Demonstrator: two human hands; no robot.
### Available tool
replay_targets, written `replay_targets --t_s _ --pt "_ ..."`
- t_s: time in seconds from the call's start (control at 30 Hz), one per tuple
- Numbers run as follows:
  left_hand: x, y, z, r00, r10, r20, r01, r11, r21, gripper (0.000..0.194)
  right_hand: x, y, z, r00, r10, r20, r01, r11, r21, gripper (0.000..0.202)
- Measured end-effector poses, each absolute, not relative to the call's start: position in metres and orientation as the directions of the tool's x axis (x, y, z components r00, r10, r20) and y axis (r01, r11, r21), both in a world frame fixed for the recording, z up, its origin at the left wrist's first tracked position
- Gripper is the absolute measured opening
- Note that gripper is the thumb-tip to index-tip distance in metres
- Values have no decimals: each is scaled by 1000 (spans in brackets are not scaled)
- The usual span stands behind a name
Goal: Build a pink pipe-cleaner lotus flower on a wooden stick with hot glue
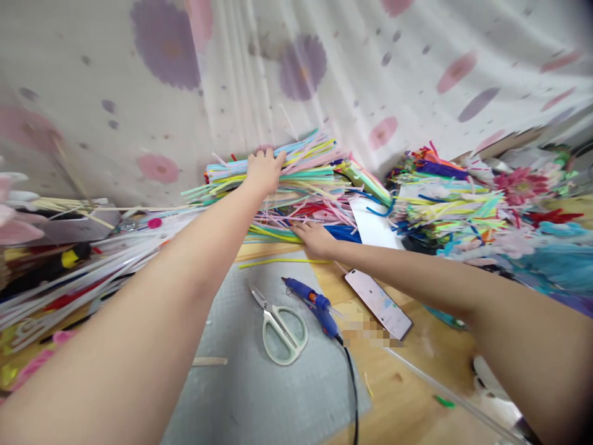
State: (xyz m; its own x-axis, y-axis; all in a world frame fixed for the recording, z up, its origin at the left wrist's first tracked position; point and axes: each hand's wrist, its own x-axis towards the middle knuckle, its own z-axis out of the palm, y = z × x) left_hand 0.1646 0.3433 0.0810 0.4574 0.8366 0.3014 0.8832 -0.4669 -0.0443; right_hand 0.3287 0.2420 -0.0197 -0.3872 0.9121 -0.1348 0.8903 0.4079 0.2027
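A tall pile of pastel pipe cleaners [306, 179] lies in front of the curtain. My left hand [265, 171] is on top of it, fingers bent over the upper bundle and thumb apart; the fingertips are partly hidden. Lower down, my right hand [315, 240] rests palm down at the pile's near edge, its fingers stretched out over blue pipe cleaners [343, 233] and yellow ones. One yellow pipe cleaner [278, 261] lies apart, just in front of the pile. Nearer to me are scissors [285, 334] with pale green handles and a blue glue gun [315, 303].
A grey cutting mat [236, 395] covers part of the wooden table. To the right lie a phone [377, 303], a white sheet [373, 225] and more colourful pipe cleaners [445, 210]. White stems [115, 259] spread on the left. A black cord [354, 383] runs towards me. Behind hangs a flowered curtain [343, 74].
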Motion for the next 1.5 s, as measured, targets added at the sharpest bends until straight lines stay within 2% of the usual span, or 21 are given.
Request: replay_targets --t_s 0.1,0.2,0.27,0.33,0.4,0.43,0.47,0.53,0.6,0.7,0.83,1.0,1.07,1.17,1.23,1.3,1.37,1.43,1.5 --pt "166 341 78 452 842 296 886 -462 -37 59 323 233 -19 -531 837 -132 814 547 197 54" --pt "166 340 77 445 849 285 890 -454 -38 61 325 227 -14 -589 803 -97 782 596 182 52" --pt "165 341 77 440 857 267 893 -448 -34 63 331 228 -8 -602 797 -55 787 604 126 52" --pt "165 342 79 441 863 245 893 -449 -25 63 341 235 -1 -519 854 41 854 516 71 53" --pt "164 344 81 446 865 230 891 -454 -19 63 355 248 6 -304 945 121 953 300 45 55" --pt "164 344 82 448 865 224 890 -456 -17 64 362 255 8 -176 978 108 984 171 48 59" --pt "163 345 83 450 866 219 889 -458 -17 64 369 261 9 -69 997 36 996 67 62 64" --pt "163 346 85 453 867 208 888 -458 -22 64 378 268 5 28 991 -135 992 -11 124 70" --pt "163 346 85 455 868 200 888 -458 -32 64 380 265 -3 -41 976 -214 980 82 183 64" --pt "164 345 85 453 872 184 890 -454 -38 66 376 248 -13 -235 953 -193 927 279 250 51" --pt "166 345 84 442 879 181 896 -442 -40 68 376 227 -12 -367 912 -185 873 406 270 43" --pt "165 346 84 446 869 212 893 -450 -33 64 386 237 -6 -436 898 -65 869 438 231 38" --pt "165 346 84 445 870 213 893 -448 -37 64 389 245 -8 -408 913 -20 893 404 197 47" --pt "164 346 85 445 871 210 894 -447 -40 65 388 251 -14 -351 931 -98 918 363 160 61" --pt "165 346 85 446 871 207 893 -448 -39 66 387 249 -15 -395 904 -164 898 418 139 59" --pt "165 346 85 445 873 200 894 -446 -38 66 389 247 -9 -445 882 -154 883 461 91 53" --pt "165 346 85 443 875 196 895 -445 -38 67 394 248 5 -375 926 -47 925 377 44 44" --pt "165 346 85 445 874 195 894 -446 -40 67 404 252 20 -145 978 153 989 144 21 41" --pt "165 346 85 449 873 192 892 -450 -42 67 418 259 31 111 949 296 993 -117 3 42"
